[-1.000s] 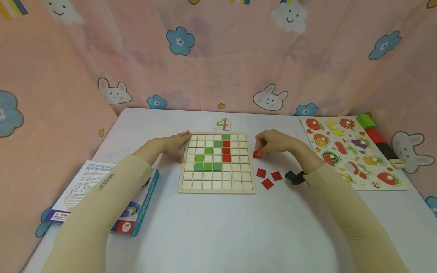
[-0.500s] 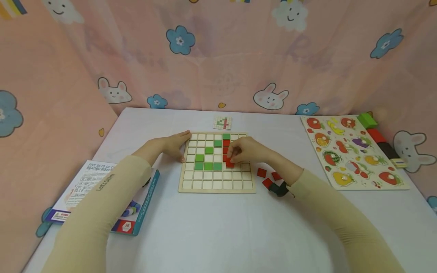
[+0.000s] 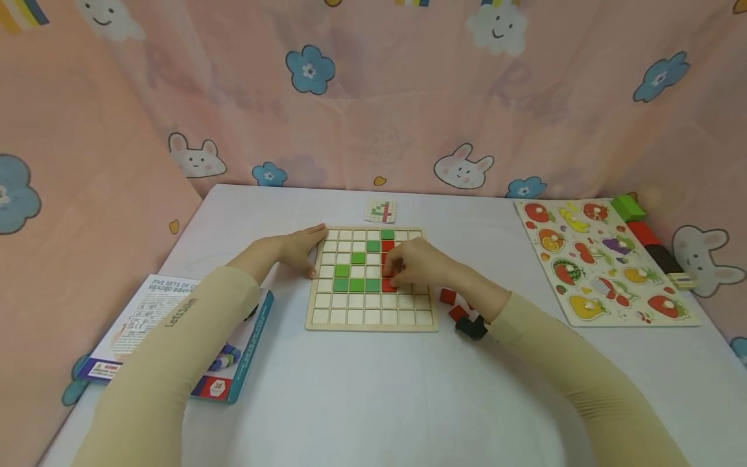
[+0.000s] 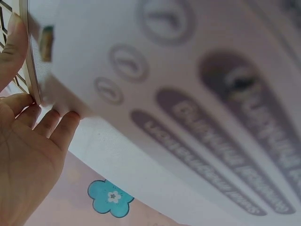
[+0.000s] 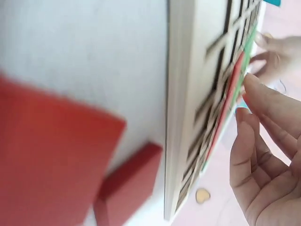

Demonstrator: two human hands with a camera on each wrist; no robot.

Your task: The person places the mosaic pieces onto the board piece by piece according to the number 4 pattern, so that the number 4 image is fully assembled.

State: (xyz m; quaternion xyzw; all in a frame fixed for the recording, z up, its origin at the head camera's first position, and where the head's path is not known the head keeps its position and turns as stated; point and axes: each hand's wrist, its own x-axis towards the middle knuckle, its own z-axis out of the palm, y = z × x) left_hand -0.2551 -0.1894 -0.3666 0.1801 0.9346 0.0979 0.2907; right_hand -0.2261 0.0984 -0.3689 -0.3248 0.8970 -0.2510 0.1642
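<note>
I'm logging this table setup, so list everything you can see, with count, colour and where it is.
Grid board: one, pale wood, table centre.
Green tiles: seven showing, set in the board as a diagonal and a row.
Red tiles in board: a column under the top green one, partly hidden by the right hand, count unclear.
Loose red tiles: at least two, on the table right of the board.
Pattern card: one, white with green and red, behind the board.
Fruit puzzle: one, multicoloured, table right.
Blocks: green, red, dark, far right edge.
Box: one, white and blue, table left.
Left hand: flat against the board's left edge.
Right hand: fingertips on a red tile in the board.
</note>
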